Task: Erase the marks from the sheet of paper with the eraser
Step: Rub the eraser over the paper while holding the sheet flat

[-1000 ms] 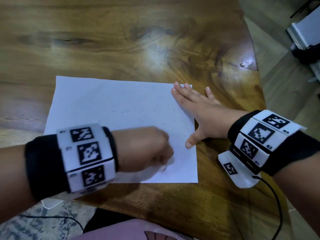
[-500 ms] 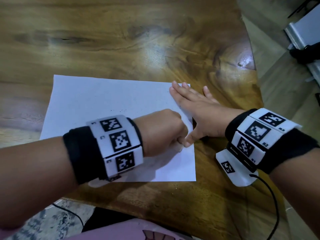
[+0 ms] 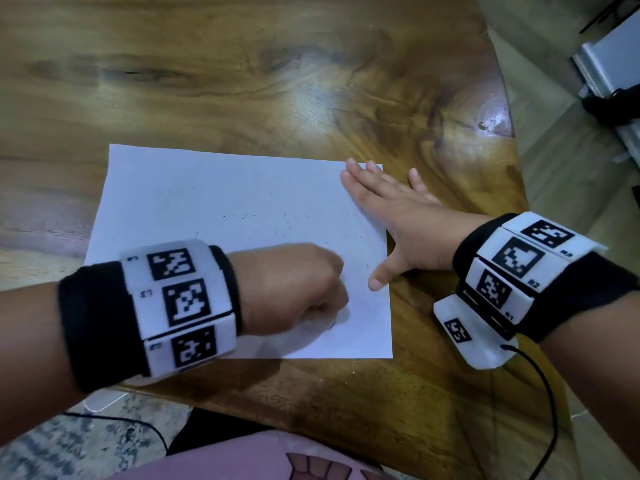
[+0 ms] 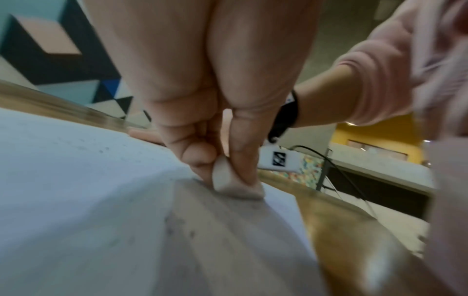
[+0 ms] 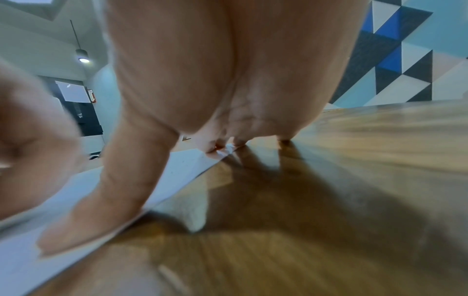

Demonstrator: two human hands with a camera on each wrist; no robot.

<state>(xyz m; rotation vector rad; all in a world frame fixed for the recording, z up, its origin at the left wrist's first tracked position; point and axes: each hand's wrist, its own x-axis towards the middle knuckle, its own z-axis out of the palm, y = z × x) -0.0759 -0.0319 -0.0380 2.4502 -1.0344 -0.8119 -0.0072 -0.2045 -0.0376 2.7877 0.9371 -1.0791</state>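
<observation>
A white sheet of paper (image 3: 221, 209) lies on the wooden table (image 3: 242, 81), dotted with small dark eraser crumbs and faint marks. My left hand (image 3: 298, 292) is curled over the sheet's near right part. In the left wrist view its fingers (image 4: 243, 152) pinch a pale eraser (image 4: 235, 186) whose end presses on the paper (image 4: 76, 180). My right hand (image 3: 391, 216) lies flat with straight fingers on the sheet's right edge, the thumb (image 5: 101, 200) pressing the paper (image 5: 182, 166) down.
The table's curved right edge (image 3: 516, 174) falls off to the floor, where grey equipment (image 3: 609, 71) stands. A black cable (image 3: 540, 410) hangs from the right wristband. A pink garment (image 3: 277, 459) sits at the near edge.
My left hand has slid back to the left and toward me along the paper, after a stroke to the right half a second ago. The right hand has stayed put.
</observation>
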